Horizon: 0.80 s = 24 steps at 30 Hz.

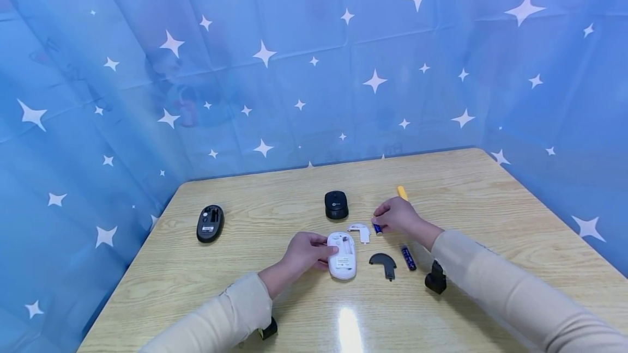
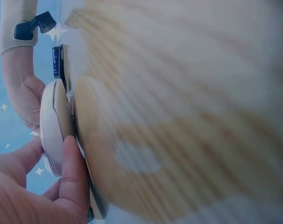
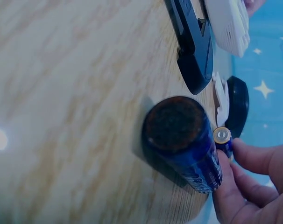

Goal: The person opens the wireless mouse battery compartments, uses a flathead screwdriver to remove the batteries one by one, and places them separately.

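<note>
My left hand (image 1: 305, 250) holds a white computer mouse (image 1: 342, 268) by its sides, underside up, with its battery bay uncovered. In the left wrist view the thumb and fingers are on either edge of the mouse (image 2: 53, 119). Just right of it, my right hand (image 1: 398, 214) pinches a blue battery (image 1: 378, 229) between thumb and fingers. One metal end of that battery (image 3: 222, 135) faces the right wrist camera; whether it touches the table I cannot tell. A white battery cover (image 1: 363, 231) lies between the hands. A second blue battery (image 1: 409, 258) lies nearer me.
A dark curved battery cover (image 1: 384, 260) lies right of the white mouse. Beyond stands a black mouse (image 1: 336, 204); another black mouse (image 1: 210, 225) lies underside up at left. A yellow object (image 1: 402, 193) is partly behind my right hand. A starry blue curtain (image 1: 314, 80) borders the wooden table (image 1: 265, 200).
</note>
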{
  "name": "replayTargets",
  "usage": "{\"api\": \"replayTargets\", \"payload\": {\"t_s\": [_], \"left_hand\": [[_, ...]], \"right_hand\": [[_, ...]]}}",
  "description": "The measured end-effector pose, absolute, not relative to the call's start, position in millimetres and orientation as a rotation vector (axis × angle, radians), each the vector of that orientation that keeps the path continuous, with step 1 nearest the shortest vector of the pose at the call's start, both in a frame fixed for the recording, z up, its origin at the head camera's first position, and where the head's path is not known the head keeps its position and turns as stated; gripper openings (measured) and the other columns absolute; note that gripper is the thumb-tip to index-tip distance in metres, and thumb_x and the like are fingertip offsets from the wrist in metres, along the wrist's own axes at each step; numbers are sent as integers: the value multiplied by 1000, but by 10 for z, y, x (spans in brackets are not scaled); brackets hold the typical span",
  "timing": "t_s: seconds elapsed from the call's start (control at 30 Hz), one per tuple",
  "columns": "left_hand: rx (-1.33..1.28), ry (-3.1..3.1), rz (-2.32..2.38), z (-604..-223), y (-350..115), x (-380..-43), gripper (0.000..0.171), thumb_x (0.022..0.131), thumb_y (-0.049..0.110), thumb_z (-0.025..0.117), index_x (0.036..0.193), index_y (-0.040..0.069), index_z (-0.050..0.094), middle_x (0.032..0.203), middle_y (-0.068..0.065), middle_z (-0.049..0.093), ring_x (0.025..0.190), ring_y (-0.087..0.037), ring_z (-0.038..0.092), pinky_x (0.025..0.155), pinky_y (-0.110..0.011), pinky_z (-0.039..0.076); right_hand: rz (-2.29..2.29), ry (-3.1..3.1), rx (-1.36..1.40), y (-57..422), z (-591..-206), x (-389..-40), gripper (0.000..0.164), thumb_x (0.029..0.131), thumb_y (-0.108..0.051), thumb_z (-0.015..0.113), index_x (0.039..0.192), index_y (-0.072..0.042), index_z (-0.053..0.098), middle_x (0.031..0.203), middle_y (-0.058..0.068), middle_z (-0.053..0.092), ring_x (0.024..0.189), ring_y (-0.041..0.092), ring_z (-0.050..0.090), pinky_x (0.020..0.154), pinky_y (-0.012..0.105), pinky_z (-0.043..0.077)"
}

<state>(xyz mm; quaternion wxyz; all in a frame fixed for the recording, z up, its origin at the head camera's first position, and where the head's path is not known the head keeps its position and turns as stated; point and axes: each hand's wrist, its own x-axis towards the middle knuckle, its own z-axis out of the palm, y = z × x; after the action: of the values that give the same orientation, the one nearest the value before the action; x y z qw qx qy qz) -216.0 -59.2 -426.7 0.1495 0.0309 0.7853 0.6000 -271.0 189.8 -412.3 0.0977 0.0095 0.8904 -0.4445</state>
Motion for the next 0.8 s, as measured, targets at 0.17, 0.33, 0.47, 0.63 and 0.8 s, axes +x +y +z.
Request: {"api": "replayTargets", "payload": {"t_s": [0.17,0.33,0.47,0.63,0.8], "left_hand": [[95,2285,1687,-4271,-609,-2166,34,84,8,76,112,-7,66,88,-9,67,70,-18,68,60,-32,60],[90,2307,1670,-4262,-623,-2163,32,83,10,76,110,-7,67,87,-9,68,68,-17,67,59,-31,60],[84,2333,1649,-4252,-630,-2159,31,83,10,77,108,-6,67,86,-8,68,67,-17,66,58,-30,60],[74,2336,1643,-4251,-638,-2162,31,83,9,76,109,-6,67,86,-8,67,66,-16,66,57,-30,59],[64,2317,1658,-4247,-654,-2176,34,83,9,77,110,-8,65,86,-9,67,66,-17,66,57,-30,59]], "right_hand": [[-1313,2625,42,1898,-4115,-2707,20,91,-6,67,106,7,65,91,12,67,73,18,66,66,32,59],[-1294,2635,38,1894,-4110,-2706,20,91,-7,67,106,7,66,91,12,67,73,18,66,66,32,59],[-1299,2637,37,1892,-4113,-2703,20,91,-6,67,106,7,66,90,11,67,71,16,65,66,32,59],[-1310,2632,30,1895,-4116,-2705,20,90,-5,67,106,8,65,90,11,67,70,16,66,65,32,59],[-1318,2625,29,1898,-4105,-2703,21,90,-5,67,106,8,65,89,11,68,70,17,66,66,33,59]]}}
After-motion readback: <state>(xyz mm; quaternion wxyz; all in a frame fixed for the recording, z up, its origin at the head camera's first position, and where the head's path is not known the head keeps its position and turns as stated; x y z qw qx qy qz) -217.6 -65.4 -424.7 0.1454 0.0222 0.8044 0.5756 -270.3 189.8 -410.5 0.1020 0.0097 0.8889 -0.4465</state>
